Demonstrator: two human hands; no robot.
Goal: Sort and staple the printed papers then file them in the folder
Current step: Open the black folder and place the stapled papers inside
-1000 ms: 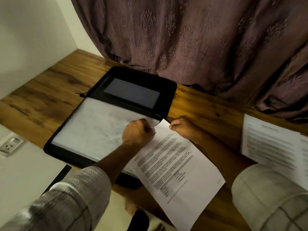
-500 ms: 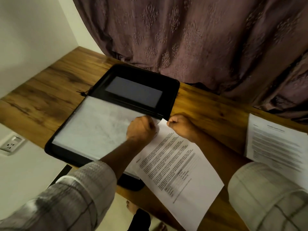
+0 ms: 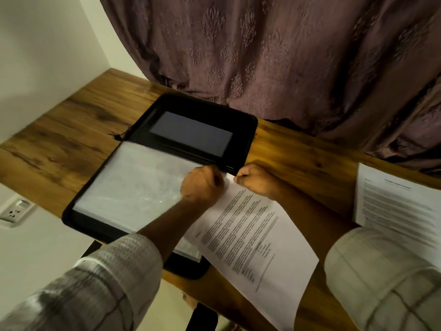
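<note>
A black folder (image 3: pixel 241 130) lies open on the wooden desk, its clear plastic sleeves (image 3: pixel 133 185) facing up. A printed paper set (image 3: pixel 253 237) lies slanted over the folder's right edge. My left hand (image 3: pixel 200 185) grips the sleeve's right edge where it meets the paper's top corner. My right hand (image 3: pixel 255 179) pinches the paper's top corner just beside it. Their fingertips are hidden, so I cannot tell if the corner is inside the sleeve.
A second stack of printed papers (image 3: pixel 396 206) lies on the desk (image 3: pixel 71 139) at the right. A purple curtain (image 3: pixel 286 56) hangs behind the desk. A wall socket (image 3: pixel 15 211) sits below the desk's left edge. White wall fills the left.
Both hands have moved slightly away from me toward the folder's right edge, drawing the paper's top corner with them. The folder and the right stack stay put.
</note>
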